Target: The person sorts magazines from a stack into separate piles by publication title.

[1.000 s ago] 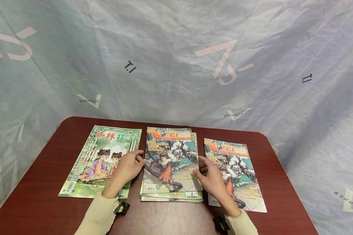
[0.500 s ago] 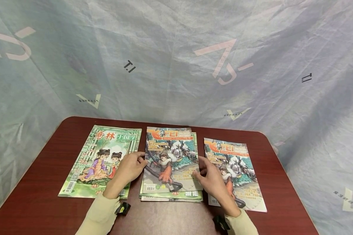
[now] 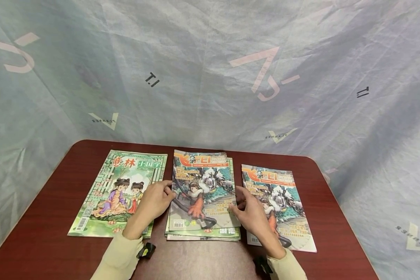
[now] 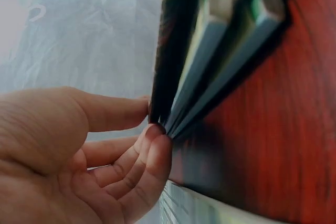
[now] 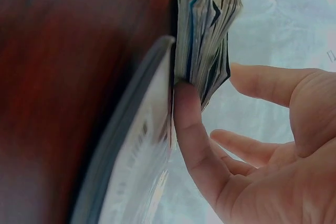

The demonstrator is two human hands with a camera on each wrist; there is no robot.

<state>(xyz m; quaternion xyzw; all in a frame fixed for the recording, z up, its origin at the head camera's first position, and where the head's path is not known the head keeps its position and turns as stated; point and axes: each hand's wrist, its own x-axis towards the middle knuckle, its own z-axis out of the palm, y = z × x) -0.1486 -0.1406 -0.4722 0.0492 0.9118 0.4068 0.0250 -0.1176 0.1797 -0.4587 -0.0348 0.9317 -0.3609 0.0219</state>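
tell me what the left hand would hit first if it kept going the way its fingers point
The left hand points right, and its fingers already touch the left edge of the middle magazine stack. Going on, it would likely push that stack toward the right hand.

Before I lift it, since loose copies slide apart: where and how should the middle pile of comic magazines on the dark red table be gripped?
Grip the middle pile of comic magazines at its two long side edges, coming in from left and right. It lies flat, slightly fanned, so squeezing both sides should keep the copies together. The left hand and right hand already touch those edges with their fingertips.
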